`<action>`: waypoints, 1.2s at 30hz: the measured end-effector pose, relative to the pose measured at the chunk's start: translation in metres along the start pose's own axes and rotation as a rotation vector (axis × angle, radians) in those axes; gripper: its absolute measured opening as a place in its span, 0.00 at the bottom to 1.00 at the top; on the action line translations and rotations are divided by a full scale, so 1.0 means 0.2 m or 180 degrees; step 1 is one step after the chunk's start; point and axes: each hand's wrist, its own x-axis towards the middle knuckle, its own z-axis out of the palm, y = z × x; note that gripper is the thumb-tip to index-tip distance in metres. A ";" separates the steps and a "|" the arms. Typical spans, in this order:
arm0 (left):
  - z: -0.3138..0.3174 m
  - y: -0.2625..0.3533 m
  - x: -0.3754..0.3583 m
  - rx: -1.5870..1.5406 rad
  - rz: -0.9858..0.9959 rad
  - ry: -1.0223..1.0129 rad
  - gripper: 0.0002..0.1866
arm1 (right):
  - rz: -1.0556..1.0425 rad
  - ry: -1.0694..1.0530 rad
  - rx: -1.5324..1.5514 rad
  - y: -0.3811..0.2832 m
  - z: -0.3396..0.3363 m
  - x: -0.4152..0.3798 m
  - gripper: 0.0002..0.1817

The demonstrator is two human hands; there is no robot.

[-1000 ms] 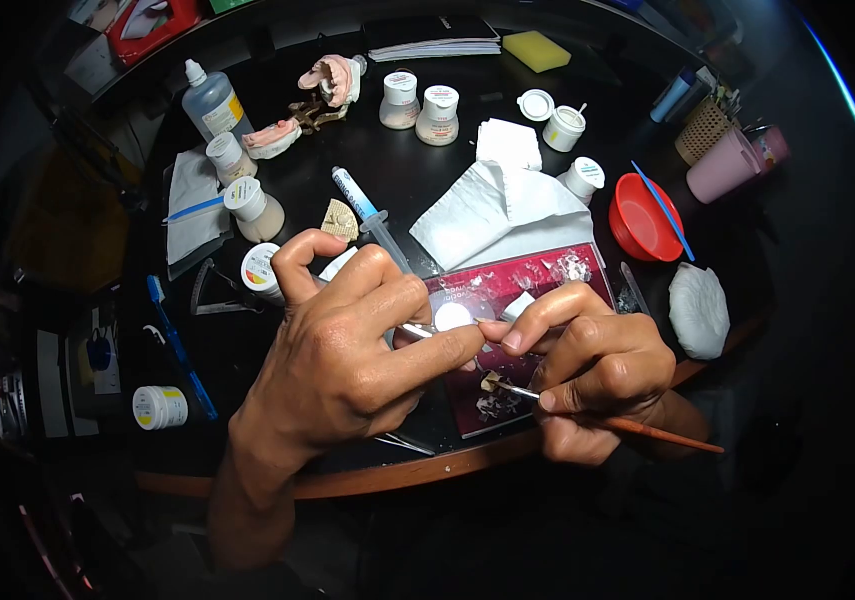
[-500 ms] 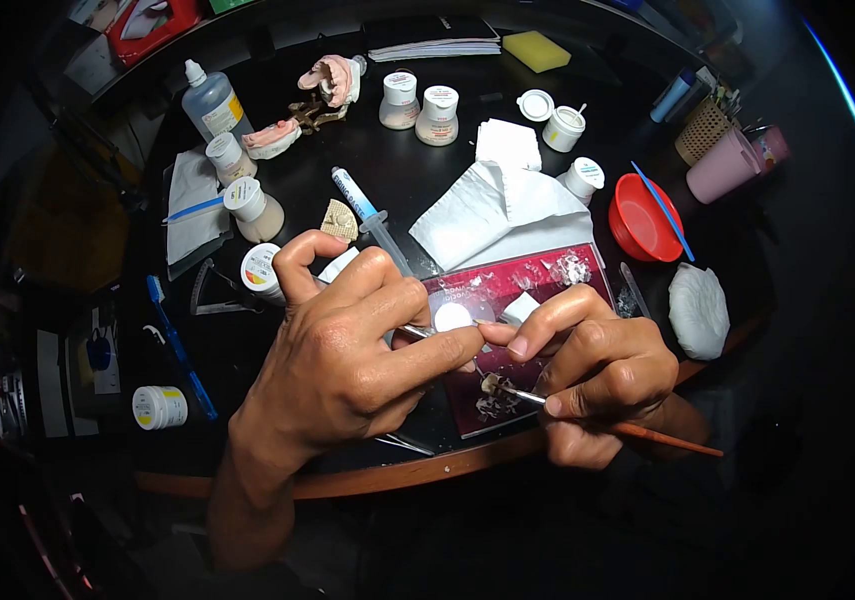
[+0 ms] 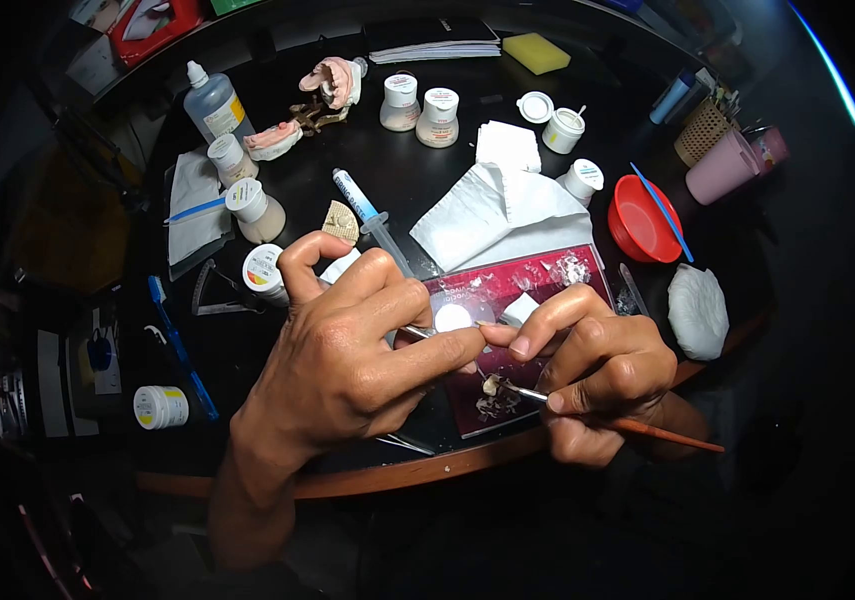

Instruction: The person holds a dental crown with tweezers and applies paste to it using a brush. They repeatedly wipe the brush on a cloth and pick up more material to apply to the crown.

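Observation:
My left hand (image 3: 347, 360) is closed around a thin metal instrument (image 3: 415, 332), of which only a short length of shaft shows between the fingers; its kind I cannot tell. My right hand (image 3: 607, 370) grips a fine brush (image 3: 662, 436) with an orange-brown handle, pointing left. At the dark bristles sits a small pale tooth-like piece (image 3: 491, 384), over dark shavings on a maroon board (image 3: 572, 290). The fingertips of both hands meet above that board. Beside them lie a white round disc (image 3: 452, 317) and a small white block (image 3: 519, 308).
White cloth (image 3: 477, 210) lies behind the board. To the right are a red bowl (image 3: 644, 225) with a blue stick across it and a white pad (image 3: 697, 312). Several jars, a syringe (image 3: 359, 205) and a dental model (image 3: 332, 85) stand beyond. A blue toothbrush (image 3: 182, 345) lies left.
Both hands keep almost the same place. The brush tip has shifted slightly against the small pale piece, which now shows lighter.

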 end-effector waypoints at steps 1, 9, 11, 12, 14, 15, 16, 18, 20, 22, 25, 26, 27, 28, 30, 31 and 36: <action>0.00 0.00 0.00 -0.0012 0.0006 0.0027 0.13 | -0.0019 0.0009 0.0003 0.00 0.00 0.00 0.09; 0.00 0.00 0.00 -0.0121 -0.0067 0.0018 0.14 | -0.0034 0.0190 -0.0005 -0.02 -0.03 0.02 0.09; 0.01 0.00 0.00 -0.0026 -0.0083 0.0054 0.15 | 0.0043 0.0671 -0.0358 -0.05 -0.13 0.04 0.09; 0.02 0.00 0.00 -0.0006 -0.0127 0.0095 0.15 | 0.0296 0.1353 -0.0465 -0.07 -0.16 0.02 0.10; 0.01 0.00 0.00 0.0032 -0.0171 0.0191 0.15 | 0.0623 0.1629 -0.1504 -0.08 -0.36 0.00 0.08; 0.01 0.00 0.00 0.0056 -0.0205 0.0249 0.15 | 0.1342 0.1771 -0.1612 -0.11 -0.44 -0.02 0.06; 0.00 -0.01 0.00 0.0098 -0.0228 0.0311 0.16 | 0.1855 0.1912 -0.2048 -0.12 -0.50 -0.04 0.04; 0.00 -0.02 0.00 0.0132 -0.0193 0.0409 0.16 | 0.1953 0.1593 -0.3179 -0.10 -0.59 -0.08 0.04; 0.00 -0.01 0.01 0.0105 -0.0190 0.0453 0.16 | 0.2033 0.1531 -0.3681 -0.08 -0.62 -0.11 0.07; 0.00 -0.02 0.00 0.0128 -0.0179 0.0446 0.17 | 0.2070 0.1430 -0.3930 -0.06 -0.65 -0.15 0.07; 0.01 -0.02 0.00 0.0158 -0.0129 0.0458 0.18 | 0.2263 0.1281 -0.4157 -0.04 -0.66 -0.17 0.07; 0.01 -0.02 0.00 0.0171 -0.0113 0.0465 0.18 | 0.2339 0.1268 -0.4134 -0.04 -0.65 -0.18 0.08; 0.01 -0.02 0.00 0.0181 -0.0100 0.0466 0.18 | 0.2417 0.1250 -0.4107 -0.03 -0.65 -0.18 0.08; 0.01 -0.02 0.00 0.0190 -0.0089 0.0469 0.19 | 0.2338 0.1283 -0.4097 -0.02 -0.65 -0.20 0.07; 0.01 -0.02 0.01 0.0188 -0.0056 0.0473 0.17 | 0.2172 0.1338 -0.4085 0.00 -0.66 -0.22 0.07; 0.00 -0.02 0.01 0.0177 -0.0033 0.0473 0.16 | 0.2068 0.1440 -0.4013 -0.01 -0.67 -0.23 0.07; 0.00 -0.02 0.00 0.0196 -0.0072 0.0448 0.18 | 0.1897 0.1973 -0.3363 -0.23 -0.68 -0.29 0.04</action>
